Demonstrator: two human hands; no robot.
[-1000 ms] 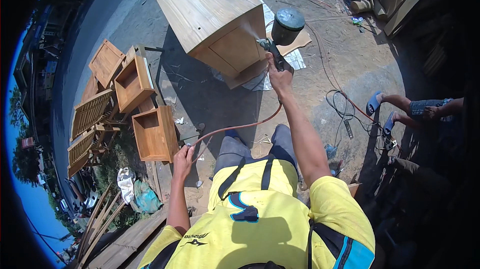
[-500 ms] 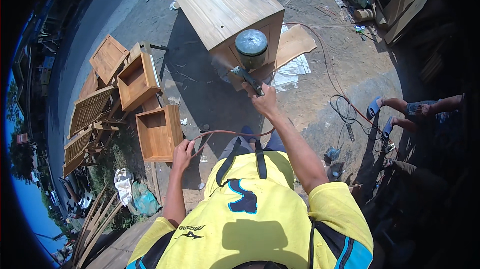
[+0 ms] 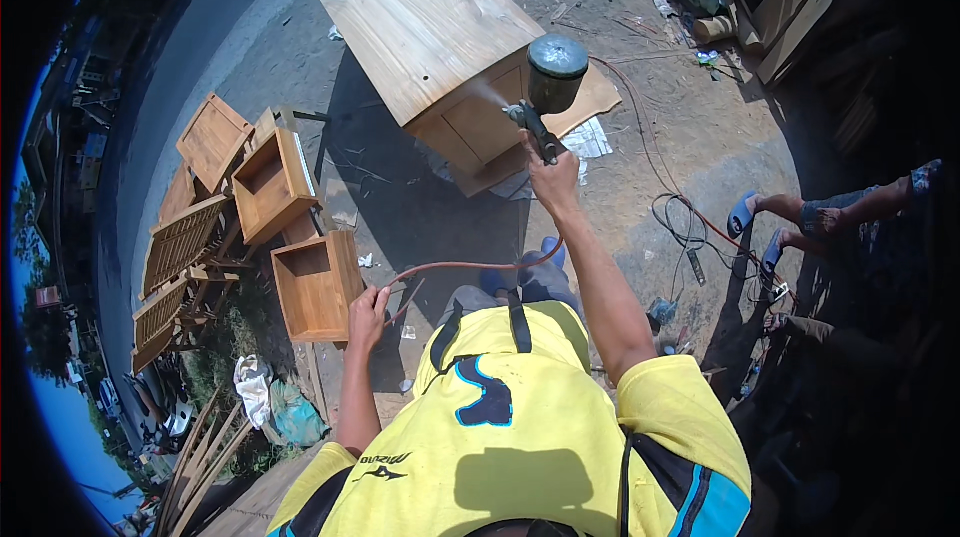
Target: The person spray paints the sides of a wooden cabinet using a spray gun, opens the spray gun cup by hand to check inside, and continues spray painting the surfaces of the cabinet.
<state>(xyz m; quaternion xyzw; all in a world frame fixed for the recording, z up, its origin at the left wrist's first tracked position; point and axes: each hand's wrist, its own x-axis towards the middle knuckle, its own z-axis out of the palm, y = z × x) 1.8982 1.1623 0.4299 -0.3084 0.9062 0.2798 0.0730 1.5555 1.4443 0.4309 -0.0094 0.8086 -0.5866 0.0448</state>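
Observation:
My right hand (image 3: 553, 177) is wrapped round the grip of a spray gun (image 3: 537, 127), which carries a round metal cup (image 3: 558, 72) at its top. A pale mist leaves the nozzle toward the front panel of a wooden cabinet (image 3: 430, 27). The cabinet's wide, light-grained top has a small dark hole near its close corner. Lower and to the left, my left hand (image 3: 368, 313) is closed on a reddish air hose (image 3: 450, 265), which curves across my legs toward the spray gun.
Two wooden drawers (image 3: 318, 287) and slatted wooden pieces (image 3: 180, 237) stand at the left. Flattened cardboard (image 3: 590, 92) and paper lie by the cabinet. Coiled cables (image 3: 680, 222) run along the ground at right, near a person's sandalled feet (image 3: 742, 214). Scrap boards are piled at far right.
My right hand has carried the spray gun to the right and slightly upward along the cabinet's front. Mist still comes from it. My left hand keeps hold of the hose.

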